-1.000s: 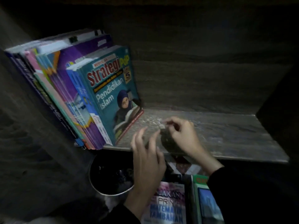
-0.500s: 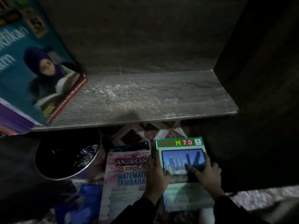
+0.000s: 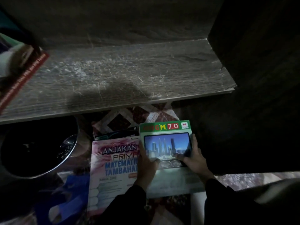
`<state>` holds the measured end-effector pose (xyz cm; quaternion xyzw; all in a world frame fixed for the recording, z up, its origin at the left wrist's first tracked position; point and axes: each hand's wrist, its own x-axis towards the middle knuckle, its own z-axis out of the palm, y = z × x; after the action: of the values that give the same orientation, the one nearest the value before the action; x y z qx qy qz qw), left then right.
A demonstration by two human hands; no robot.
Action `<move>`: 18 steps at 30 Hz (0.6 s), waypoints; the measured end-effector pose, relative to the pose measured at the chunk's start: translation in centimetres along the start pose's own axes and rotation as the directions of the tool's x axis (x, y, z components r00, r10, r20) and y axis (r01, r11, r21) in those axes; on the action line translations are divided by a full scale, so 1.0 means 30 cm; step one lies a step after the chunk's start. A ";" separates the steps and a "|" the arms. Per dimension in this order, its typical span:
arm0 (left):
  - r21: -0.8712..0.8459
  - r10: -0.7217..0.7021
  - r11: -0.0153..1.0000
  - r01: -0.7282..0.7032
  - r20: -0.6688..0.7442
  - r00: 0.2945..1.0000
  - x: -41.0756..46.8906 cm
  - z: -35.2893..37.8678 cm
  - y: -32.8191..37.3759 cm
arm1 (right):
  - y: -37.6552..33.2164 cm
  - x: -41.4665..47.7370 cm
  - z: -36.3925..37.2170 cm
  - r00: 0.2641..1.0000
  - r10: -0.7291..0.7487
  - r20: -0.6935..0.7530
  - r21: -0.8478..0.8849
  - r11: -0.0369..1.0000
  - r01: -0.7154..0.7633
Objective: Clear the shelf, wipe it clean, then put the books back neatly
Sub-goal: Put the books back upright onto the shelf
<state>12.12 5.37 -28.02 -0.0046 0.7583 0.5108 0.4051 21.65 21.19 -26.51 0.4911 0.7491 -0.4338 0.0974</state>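
Note:
A green book [image 3: 168,132] with a city photo on its cover lies on the floor below the shelf [image 3: 123,75]. My left hand [image 3: 146,163] grips its left edge, thumb on the cover. My right hand [image 3: 194,158] grips its right edge, thumb on the cover too. Beside it on the left lies a pink and white maths book [image 3: 112,166]. A leaning book with a red edge [image 3: 21,73] shows at the shelf's left end. The shelf board is dusty and scratched.
A round dark metal bowl [image 3: 39,150] sits on the floor at the left, under the shelf edge. A blue object [image 3: 68,198] lies below it. The shelf's dark side wall [image 3: 253,62] rises at the right. Patterned flooring [image 3: 134,117] shows between the books and the shelf.
One second ago both hands were up at the shelf board next to the leaning books. They dropped to the floor and took hold of the green book, which now sits slightly raised.

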 end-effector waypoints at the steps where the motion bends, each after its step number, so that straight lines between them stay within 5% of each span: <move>1: -0.022 0.009 1.000 -0.009 0.006 1.000 0.006 -0.022 -0.015 | -0.008 -0.006 0.012 1.000 -0.012 0.014 -0.018 1.000 0.013; 18: -0.218 -0.168 0.958 0.183 0.089 0.982 0.092 -0.168 -0.132 | 0.005 -0.015 0.068 0.997 -0.058 0.042 0.288 0.957 0.044</move>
<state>8.87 0.68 -32.01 -0.1000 0.6774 0.5555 0.4718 21.43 19.39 -27.59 0.4696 0.6880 -0.5523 0.0324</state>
